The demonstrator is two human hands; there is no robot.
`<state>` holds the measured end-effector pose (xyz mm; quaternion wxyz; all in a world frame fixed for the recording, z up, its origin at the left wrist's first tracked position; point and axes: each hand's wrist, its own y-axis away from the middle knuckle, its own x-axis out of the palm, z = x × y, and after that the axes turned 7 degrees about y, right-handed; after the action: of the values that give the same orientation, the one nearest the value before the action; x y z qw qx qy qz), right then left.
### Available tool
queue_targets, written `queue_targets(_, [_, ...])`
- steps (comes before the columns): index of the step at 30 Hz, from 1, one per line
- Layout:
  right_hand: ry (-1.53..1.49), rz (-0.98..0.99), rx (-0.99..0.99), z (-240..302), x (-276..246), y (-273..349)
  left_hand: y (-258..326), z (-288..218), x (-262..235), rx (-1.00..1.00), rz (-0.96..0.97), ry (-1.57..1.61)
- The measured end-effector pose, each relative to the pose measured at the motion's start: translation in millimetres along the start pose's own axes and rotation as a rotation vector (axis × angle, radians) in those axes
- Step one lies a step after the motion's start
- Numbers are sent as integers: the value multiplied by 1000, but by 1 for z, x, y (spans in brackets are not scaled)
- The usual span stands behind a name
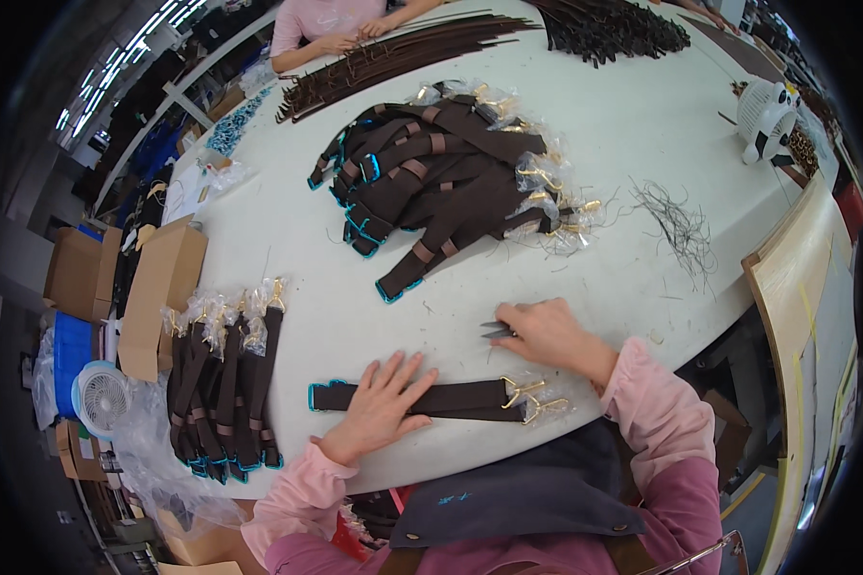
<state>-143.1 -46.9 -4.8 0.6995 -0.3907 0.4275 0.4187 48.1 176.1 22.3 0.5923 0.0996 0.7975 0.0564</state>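
Note:
A dark brown strap lies folded across the white table in front of me, a blue-edged buckle at its left end. Gold hooks partly wrapped in clear plastic lie at its right end. My left hand rests on the strap with its fingers spread. Beyond the strap's right part, my right hand is closed around small dark thread snips, whose blades point left. The snips are apart from the strap.
A heap of similar straps lies at the table's middle, and a row of them at left. Loose threads lie to the right. Brown strips lie before another person. A white fan stands far right.

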Motion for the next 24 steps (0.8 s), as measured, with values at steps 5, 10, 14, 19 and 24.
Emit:
queue_targets(5, [249,-166,191,-52,9,10,-2,8,-1,44,-43,57])
queue_targets(10, [615,-324,728,-178,-48,63,-62,44,-30,76,-418,107])
queue_targets(14, [404,-509,604,-153,-58,35,-131,56,-44,31,-628,91])
queue_targets(19, [110,-309,251,-61,-25,-7,-189,50,-44,-95,-623,-69])
queue_targets(24, [51,-374,151,-53,-19,-12,-194,47,-67,-25,-662,156])
